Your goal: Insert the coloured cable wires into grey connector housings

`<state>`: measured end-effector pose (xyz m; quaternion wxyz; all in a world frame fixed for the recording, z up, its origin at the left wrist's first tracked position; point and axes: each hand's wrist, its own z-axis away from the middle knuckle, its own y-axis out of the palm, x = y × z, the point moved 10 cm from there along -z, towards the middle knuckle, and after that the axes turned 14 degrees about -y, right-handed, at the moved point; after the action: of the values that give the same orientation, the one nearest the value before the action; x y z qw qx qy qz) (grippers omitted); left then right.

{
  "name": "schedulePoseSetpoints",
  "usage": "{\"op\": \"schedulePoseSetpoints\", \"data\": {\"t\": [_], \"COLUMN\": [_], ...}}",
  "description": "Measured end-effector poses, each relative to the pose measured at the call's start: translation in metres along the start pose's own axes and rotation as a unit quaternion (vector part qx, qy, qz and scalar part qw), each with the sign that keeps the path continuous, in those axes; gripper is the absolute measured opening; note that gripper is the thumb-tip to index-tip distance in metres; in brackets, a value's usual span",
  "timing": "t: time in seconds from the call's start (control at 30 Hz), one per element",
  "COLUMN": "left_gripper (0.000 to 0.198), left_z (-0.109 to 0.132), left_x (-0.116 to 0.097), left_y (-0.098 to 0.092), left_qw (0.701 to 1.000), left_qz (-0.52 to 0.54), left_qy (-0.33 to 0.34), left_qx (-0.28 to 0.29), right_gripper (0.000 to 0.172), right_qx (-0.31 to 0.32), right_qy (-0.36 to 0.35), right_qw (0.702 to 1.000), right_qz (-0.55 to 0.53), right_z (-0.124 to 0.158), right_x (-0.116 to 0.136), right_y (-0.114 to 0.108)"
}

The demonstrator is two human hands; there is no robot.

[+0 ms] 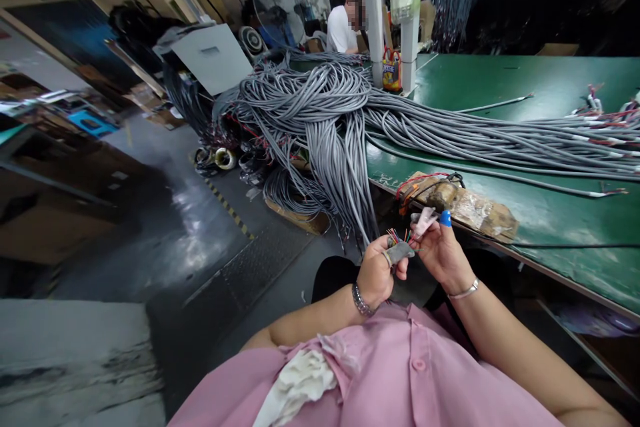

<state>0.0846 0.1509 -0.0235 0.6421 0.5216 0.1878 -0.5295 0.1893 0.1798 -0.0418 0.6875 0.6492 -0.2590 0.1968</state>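
My left hand (376, 273) is closed round the end of a grey cable, where thin coloured wires (395, 236) fan out. A grey wrapped piece (399, 253) lies across its fingers. Close on the right, my right hand (443, 253) pinches the wire tips and a pale, crumpled strip (425, 221). A blue cover (445, 218) sits on one of its fingertips. Behind the hands, a thick bundle of grey cables (340, 153) hangs over the table's end.
On the green table (565, 213), more grey cables (475, 140) stretch right. A taped block (465, 207) with wires lies at the near edge. White posts (371, 13) rise behind. A person (341, 28) sits beyond, near a fan (277, 10).
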Motion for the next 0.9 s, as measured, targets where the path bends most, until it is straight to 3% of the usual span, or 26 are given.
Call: {"op": "schedulePoseSetpoints", "data": {"t": [0.13,0.23,0.5,0.7,0.9], "left_gripper": [0.018,0.019,0.021,0.024,0.024], "left_z": [0.004,0.004,-0.002,-0.006,-0.002], "left_x": [-0.005,-0.009,-0.01,-0.004,-0.003], "left_y": [-0.003,-0.001,0.0,-0.002,-0.004], "left_qw": [1.0,0.999,0.999,0.999,0.998], "left_qz": [0.009,0.01,-0.001,-0.021,-0.03], "left_qy": [0.02,0.029,0.039,0.028,0.037], "left_qx": [-0.01,-0.016,-0.037,-0.041,-0.036], "right_gripper": [0.046,0.034,0.027,0.026,0.034], "right_qx": [0.014,0.008,-0.023,-0.04,-0.024], "right_qy": [0.024,0.001,-0.02,-0.036,-0.001], "right_qw": [0.999,0.999,0.999,0.998,1.0], "right_qz": [0.016,0.039,0.039,0.031,0.005], "right_z": [0.001,0.0,-0.001,-0.002,0.002], "right_x": [-0.001,0.005,0.006,0.008,0.002], "right_y": [0.0,0.0,-0.007,-0.007,-0.005]}}
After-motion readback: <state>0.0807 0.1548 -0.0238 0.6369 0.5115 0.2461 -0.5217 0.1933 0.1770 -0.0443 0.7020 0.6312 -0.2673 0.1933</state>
